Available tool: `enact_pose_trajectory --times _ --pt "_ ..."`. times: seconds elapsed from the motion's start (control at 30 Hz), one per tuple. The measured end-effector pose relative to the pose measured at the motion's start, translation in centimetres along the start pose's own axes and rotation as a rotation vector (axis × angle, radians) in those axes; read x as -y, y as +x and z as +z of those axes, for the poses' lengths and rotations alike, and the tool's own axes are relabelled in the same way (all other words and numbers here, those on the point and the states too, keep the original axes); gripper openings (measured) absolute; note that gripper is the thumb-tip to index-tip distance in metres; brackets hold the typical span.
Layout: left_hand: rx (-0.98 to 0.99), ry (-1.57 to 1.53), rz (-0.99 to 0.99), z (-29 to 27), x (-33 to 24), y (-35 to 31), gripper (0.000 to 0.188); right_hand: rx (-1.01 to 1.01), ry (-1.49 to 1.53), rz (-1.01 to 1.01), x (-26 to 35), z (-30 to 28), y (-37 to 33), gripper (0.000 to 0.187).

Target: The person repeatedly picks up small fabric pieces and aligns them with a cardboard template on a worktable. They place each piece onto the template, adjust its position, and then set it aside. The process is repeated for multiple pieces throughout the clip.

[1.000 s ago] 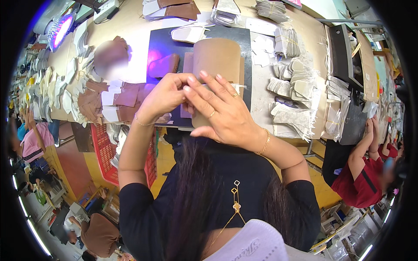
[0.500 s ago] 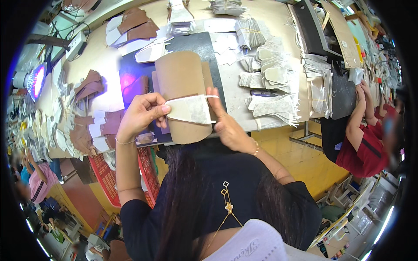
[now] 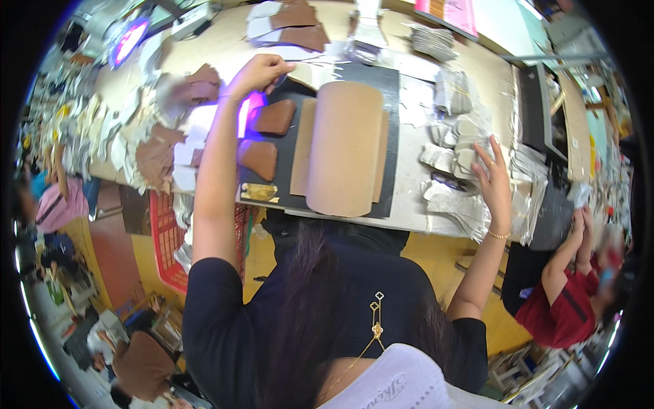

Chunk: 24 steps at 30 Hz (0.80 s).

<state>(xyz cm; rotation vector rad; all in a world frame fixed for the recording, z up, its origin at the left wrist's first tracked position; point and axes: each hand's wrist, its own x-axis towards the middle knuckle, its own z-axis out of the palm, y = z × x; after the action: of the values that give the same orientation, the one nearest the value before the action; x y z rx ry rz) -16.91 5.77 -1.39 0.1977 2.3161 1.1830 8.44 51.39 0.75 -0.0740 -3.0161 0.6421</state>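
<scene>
A tan padded roll (image 3: 345,146) lies on the dark board in front of me, its surface bare. My left hand (image 3: 262,73) reaches beyond its far left side, fingers curled together. Their tips meet the edge of a pale cut piece (image 3: 301,75) at the back of the board; my hand partly hides the contact. To the right, my right hand (image 3: 494,180) is raised with fingers apart, holding nothing, nearest to the stacks of pale grey cut pieces (image 3: 458,204). Two brown cut pieces (image 3: 274,118) rest left of the roll.
A lamp (image 3: 129,41) glows purple at the far left. Brown and white cut pieces (image 3: 163,157) cover the table's left. A red plastic basket (image 3: 162,235) stands below the near edge. A black box (image 3: 541,112) is at the right, near a co-worker in a red shirt (image 3: 569,303).
The pale piece has left the roll. My left hand has moved away to the far side, and my right hand has swung right toward the grey stacks. The view has shifted left.
</scene>
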Motion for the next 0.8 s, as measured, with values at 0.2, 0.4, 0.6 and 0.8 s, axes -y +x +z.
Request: enact_pose_trajectory --times 0.2,0.4,0.6,0.8 --pt "-0.281 0.402 0.123 -0.1 2.7 -5.6 0.032 -0.12 -0.131 -0.024 2.1 -0.2 -0.1 0.03" --pt "-0.459 0.594 0.231 3.9 3.8 -11.3 0.028 -0.142 -0.293 -0.086 2.7 -0.2 -0.6 0.019" --pt "-0.602 0.55 0.286 4.9 3.8 -11.7 0.023 -0.03 -0.236 -0.086 2.0 -1.2 -1.0 0.017" --pt "-0.46 0.366 0.142 3.1 4.2 -10.5 0.019 0.125 -0.069 -0.023 1.5 -2.5 -0.7 0.016"
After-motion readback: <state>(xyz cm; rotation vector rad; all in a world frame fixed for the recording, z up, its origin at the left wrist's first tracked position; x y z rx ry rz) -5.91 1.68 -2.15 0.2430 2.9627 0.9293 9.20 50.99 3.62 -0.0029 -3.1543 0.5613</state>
